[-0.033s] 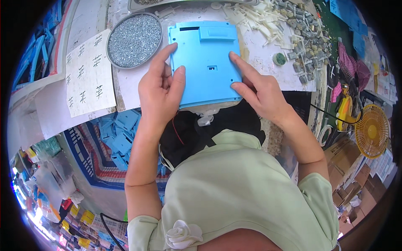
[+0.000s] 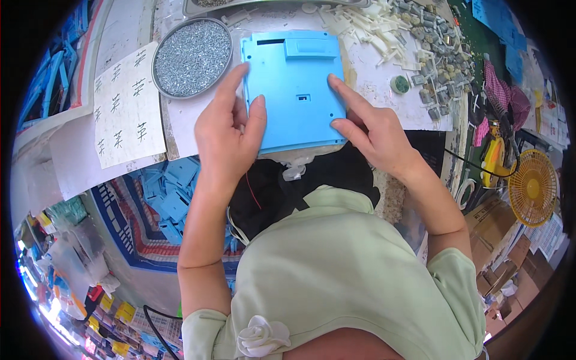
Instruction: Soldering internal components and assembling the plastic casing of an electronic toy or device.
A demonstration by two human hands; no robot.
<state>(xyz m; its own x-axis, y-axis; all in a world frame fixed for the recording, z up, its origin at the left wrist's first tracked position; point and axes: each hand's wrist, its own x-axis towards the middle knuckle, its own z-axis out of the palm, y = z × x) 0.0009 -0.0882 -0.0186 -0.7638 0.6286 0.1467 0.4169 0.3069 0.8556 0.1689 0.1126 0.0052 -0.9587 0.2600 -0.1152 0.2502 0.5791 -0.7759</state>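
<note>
A flat, square blue plastic housing (image 2: 288, 78) lies at the front edge of the white worktable. It has a raised block and a dark slot near its far edge, and a small rectangular opening near the middle. My left hand (image 2: 225, 132) grips its left side, thumb on the near left part and index finger along the edge. On the right side, my right hand (image 2: 375, 132) holds it with thumb and index finger on the top face; the other fingers are curled and partly hidden. Beneath its near edge shows a clear plastic bag (image 2: 294, 171).
A round metal tray of small screws (image 2: 192, 57) stands left of the housing, beside a paper sheet (image 2: 129, 108). White plastic parts (image 2: 375, 30) and small gear-like parts (image 2: 441, 60) lie far right, near a small green round container (image 2: 399, 84). Lower left, a blue crate (image 2: 123, 222) holds blue parts.
My left hand has shifted very slightly left, its index fingertip moving off the face toward the housing's edge. The right hand and the housing stay where they were.
</note>
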